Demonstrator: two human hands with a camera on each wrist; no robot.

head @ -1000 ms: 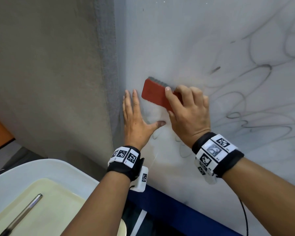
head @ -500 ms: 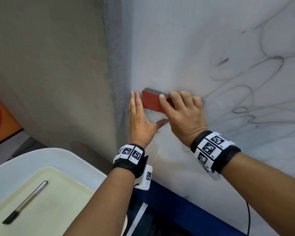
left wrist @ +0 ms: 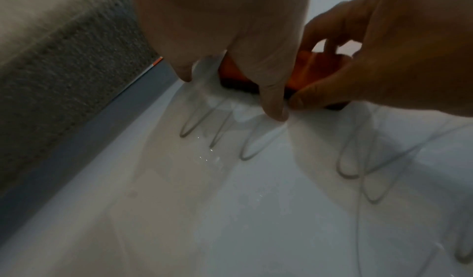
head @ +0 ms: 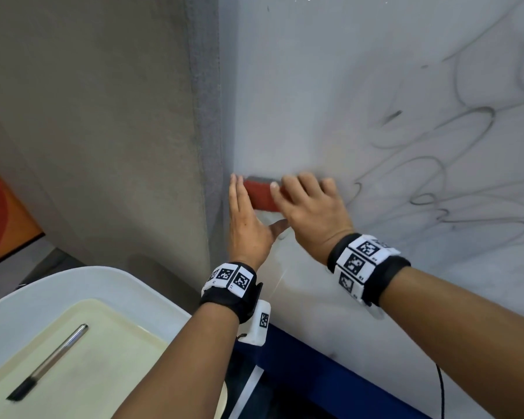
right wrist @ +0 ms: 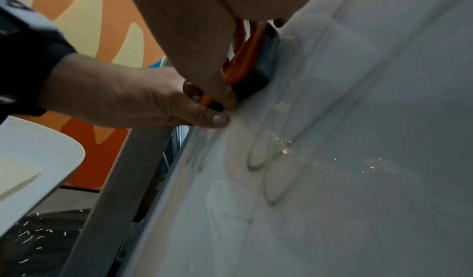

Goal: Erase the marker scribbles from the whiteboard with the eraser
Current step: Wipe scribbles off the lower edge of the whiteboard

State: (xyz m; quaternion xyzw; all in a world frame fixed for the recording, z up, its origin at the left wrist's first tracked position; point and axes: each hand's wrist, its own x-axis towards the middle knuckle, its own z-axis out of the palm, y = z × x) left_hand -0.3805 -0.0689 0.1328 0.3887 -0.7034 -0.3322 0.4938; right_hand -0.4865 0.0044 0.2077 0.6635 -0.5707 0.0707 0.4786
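The right hand [head: 310, 213] is gripping the red eraser [head: 260, 196], having slid it down-left against the whiteboard [head: 315, 86] beside the flat, open left hand [head: 247, 225], leaving scribbles [head: 436, 176] rightward.

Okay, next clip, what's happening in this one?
A person is wiping a whiteboard. The right hand grips a red eraser against the board near its left edge, while the left hand rests flat on the board beside it. Marker scribbles remain to the right and just below the hands. A pen lies on a tray at lower left.
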